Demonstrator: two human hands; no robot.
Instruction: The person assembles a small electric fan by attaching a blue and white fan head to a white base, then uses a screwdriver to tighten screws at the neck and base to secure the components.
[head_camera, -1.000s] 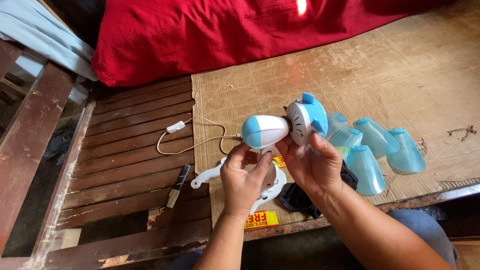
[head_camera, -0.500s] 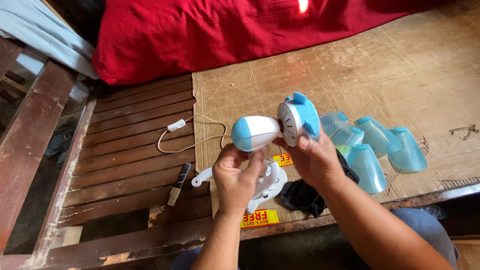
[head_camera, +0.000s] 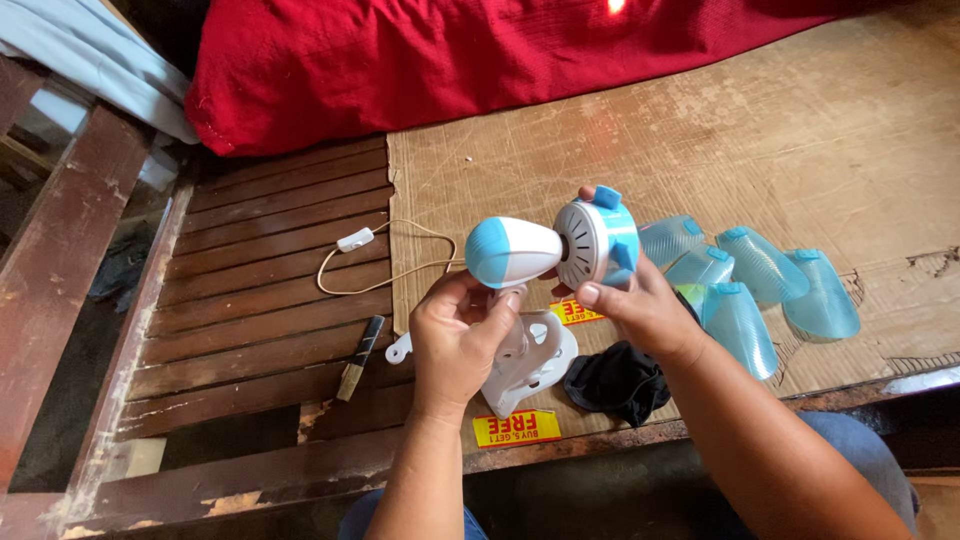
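Right now the small fan motor housing (head_camera: 515, 250), a smooth white plastic egg shape with a light blue rear cap, is held in the air between both hands, its nose joined to a round white-and-blue hub (head_camera: 598, 240) with radial slots and blocky blue tabs. The left hand (head_camera: 455, 340) is curled from below around the housing's neck, where it meets the white stand (head_camera: 530, 362), thumb and fingers closed on it. The right hand (head_camera: 645, 310) pinches the hub, thumb on the near rim and fingertips wrapped behind it.

Just below the left hand the stand's curved white base rests on the worktop (head_camera: 800, 130), a sheet of scuffed, creased cardboard. Under the right wrist lies a crumpled black cloth (head_camera: 615, 380). Beyond the right hand, a row of translucent pale blue fan blades (head_camera: 760, 285), ribbed and scoop-shaped, lies loose. To the far side of the left hand a thin cream power cord (head_camera: 385, 265) with an inline switch loops over dark wooden slats (head_camera: 270, 300); a small brush (head_camera: 358, 358) lies near it.

As I judge it, the glossy plastic could slip in the grip, and twisting the hub askew might strain its tabs. A tug on the trailing cord could jerk the housing, and a careless elbow could sweep the blades off the worktop's edge.
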